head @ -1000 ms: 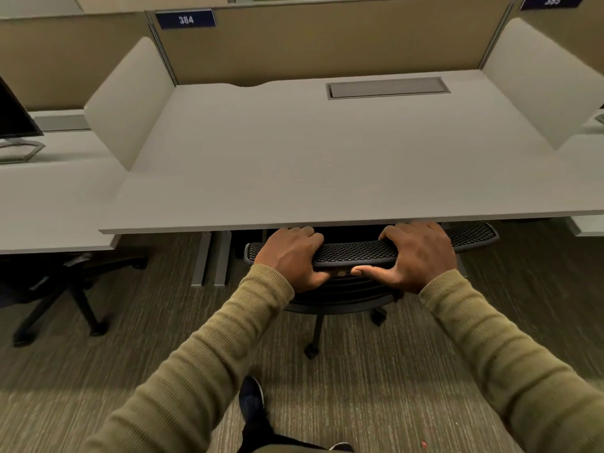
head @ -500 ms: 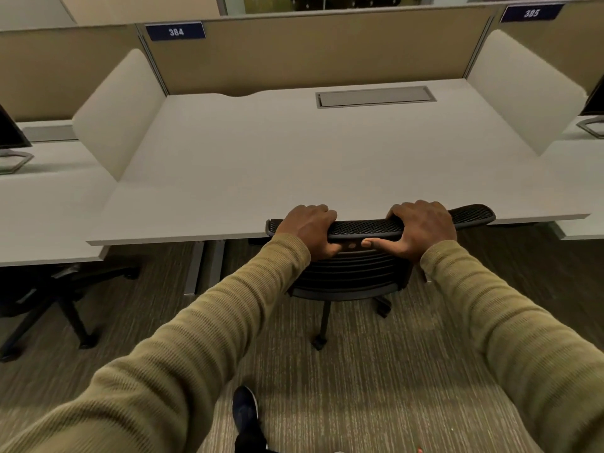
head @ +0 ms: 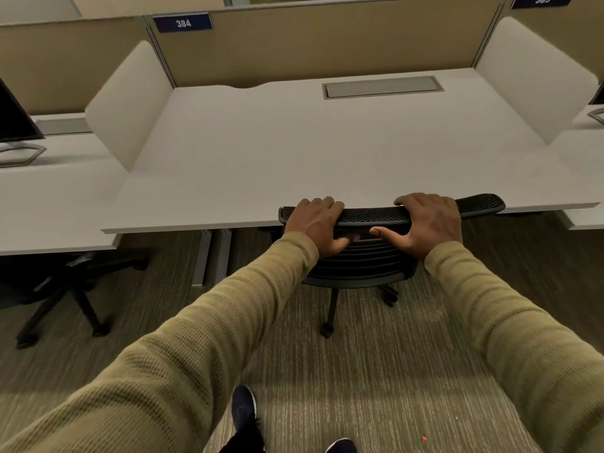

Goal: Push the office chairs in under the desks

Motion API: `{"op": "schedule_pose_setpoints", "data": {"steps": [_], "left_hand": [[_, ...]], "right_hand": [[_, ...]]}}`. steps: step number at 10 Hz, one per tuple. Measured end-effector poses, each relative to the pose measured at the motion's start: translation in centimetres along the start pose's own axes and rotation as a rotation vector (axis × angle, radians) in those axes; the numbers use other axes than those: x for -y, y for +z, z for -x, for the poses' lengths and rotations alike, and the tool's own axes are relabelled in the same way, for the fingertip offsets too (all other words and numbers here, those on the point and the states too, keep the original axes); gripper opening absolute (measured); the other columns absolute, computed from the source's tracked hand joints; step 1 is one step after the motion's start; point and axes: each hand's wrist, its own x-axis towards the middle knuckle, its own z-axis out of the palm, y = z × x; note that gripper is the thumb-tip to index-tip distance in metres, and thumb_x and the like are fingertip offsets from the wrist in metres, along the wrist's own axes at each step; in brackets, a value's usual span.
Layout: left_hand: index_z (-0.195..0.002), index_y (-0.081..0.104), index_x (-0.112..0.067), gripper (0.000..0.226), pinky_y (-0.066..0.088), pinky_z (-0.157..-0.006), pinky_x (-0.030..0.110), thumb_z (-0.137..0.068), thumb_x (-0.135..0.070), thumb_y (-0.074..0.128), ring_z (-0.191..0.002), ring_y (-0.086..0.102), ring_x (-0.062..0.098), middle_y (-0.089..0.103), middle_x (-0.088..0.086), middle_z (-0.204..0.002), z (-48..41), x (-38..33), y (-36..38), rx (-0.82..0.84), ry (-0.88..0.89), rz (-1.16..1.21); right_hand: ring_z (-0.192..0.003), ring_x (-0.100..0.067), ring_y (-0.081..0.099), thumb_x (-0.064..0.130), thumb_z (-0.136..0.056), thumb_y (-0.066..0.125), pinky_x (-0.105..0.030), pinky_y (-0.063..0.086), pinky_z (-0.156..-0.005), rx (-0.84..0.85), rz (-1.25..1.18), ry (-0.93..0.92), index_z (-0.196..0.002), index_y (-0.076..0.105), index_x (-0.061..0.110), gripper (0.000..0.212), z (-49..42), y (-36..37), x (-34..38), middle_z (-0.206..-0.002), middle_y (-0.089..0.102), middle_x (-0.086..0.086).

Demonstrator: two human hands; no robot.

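Both of the person's hands are on the black office chair (head: 359,266), at the mesh top edge of its backrest. The left grip (head: 315,223) is clamped on that edge near its left end, fingers curled over the top and thumb under. The right grip (head: 428,223) is clamped on it further right, thumb stretched out along the back. The backrest stands right at the front edge of the pale table (head: 294,152), its top rim level with the tabletop; the seat is hidden beneath, and one caster (head: 325,331) shows on the striped carpet (head: 376,371). A blue plate reading 384 (head: 183,22) sits on the partition behind. At the neighbouring table on the left a monitor (head: 13,119) stands, with another dark chair (head: 65,282) below it. A dark shoe (head: 243,407) is planted between the olive sleeves (head: 183,361)
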Motion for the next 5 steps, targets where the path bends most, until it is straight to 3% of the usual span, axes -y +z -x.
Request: {"op": "schedule_pose_setpoints", "data": {"steps": [1, 2, 4, 5], "left_hand": [[-0.132, 0.053, -0.015, 0.071, 0.042, -0.094, 0.043, -0.079, -0.061, 0.06, -0.106, 0.058, 0.03, 0.062, 0.007, -0.12, 2.3, 0.7, 1.1, -0.125, -0.001, 0.034], [-0.152, 0.033, -0.016, 0.088, 0.026, -0.117, 0.049, -0.08, -0.061, 0.058, -0.137, 0.039, 0.032, 0.043, 0.01, -0.15, 5.3, 2.3, 2.5, -0.166, 0.028, 0.053], [-0.159, -0.005, -0.027, 0.1, -0.004, -0.124, 0.049, -0.086, -0.056, 0.057, -0.154, -0.005, 0.027, -0.006, 0.007, -0.168, 11.4, 9.4, 3.6, -0.055, -0.039, 0.13], [-0.159, -0.008, -0.026, 0.097, -0.005, -0.124, 0.049, -0.089, -0.059, 0.05, -0.154, -0.008, 0.027, -0.009, 0.007, -0.168, 14.9, 14.6, 4.6, 0.04, -0.139, 0.127]], "right_hand": [[-0.112, -0.028, 0.053, 0.09, -0.074, 0.041, -0.046, 0.035, -0.1, -0.04, -0.017, 0.022, -0.123, 0.058, 0.022, 0.085, 1.5, 0.6, 1.9, -0.12, 0.062, -0.004], [-0.137, -0.035, 0.037, 0.085, -0.072, 0.049, -0.056, 0.015, -0.119, -0.024, 0.032, 0.038, -0.143, 0.045, 0.02, 0.096, 3.4, 1.6, 6.1, -0.143, 0.046, -0.012], [-0.153, -0.037, 0.006, 0.077, -0.075, 0.052, -0.063, 0.0, -0.12, 0.007, -0.013, -0.113, -0.158, 0.021, 0.021, 0.105, 3.5, 2.9, 18.8, -0.165, 0.014, -0.017], [-0.153, -0.036, 0.001, 0.074, -0.078, 0.051, -0.062, -0.003, -0.12, 0.007, -0.046, -0.197, -0.159, 0.018, 0.022, 0.101, 2.7, 4.8, 25.3, -0.166, 0.008, -0.017]]}}
